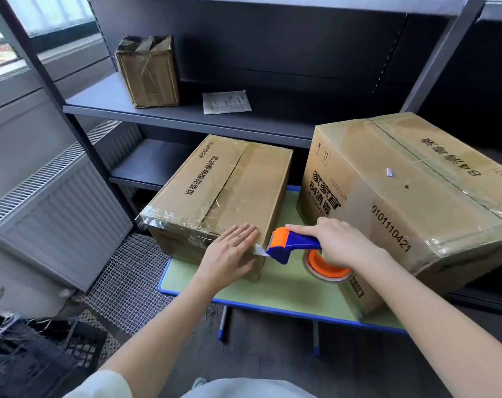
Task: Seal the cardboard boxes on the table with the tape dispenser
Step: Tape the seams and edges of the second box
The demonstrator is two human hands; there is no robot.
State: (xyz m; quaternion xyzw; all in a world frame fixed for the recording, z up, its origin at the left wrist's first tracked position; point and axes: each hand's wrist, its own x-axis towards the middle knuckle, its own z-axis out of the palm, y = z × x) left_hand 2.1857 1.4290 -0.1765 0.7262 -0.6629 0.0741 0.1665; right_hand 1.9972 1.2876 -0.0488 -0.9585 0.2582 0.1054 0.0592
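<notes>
Two cardboard boxes stand on a small green table (275,294). The smaller box (224,193) on the left has clear tape across its top seam and near edge. My left hand (229,254) lies flat with straight fingers on its near right corner. My right hand (338,242) grips the blue and orange tape dispenser (290,244), whose orange head touches that corner, a short strip of tape running to the box. The tape roll (327,268) sits under my right hand. The larger box (410,196) stands to the right, taped along its top.
A dark metal shelf unit (186,116) stands behind the table, holding a small taped box (148,71) and a sheet of paper (227,101). A radiator (54,211) is at the left, with a mesh mat (129,280) and a black crate (29,360) on the floor.
</notes>
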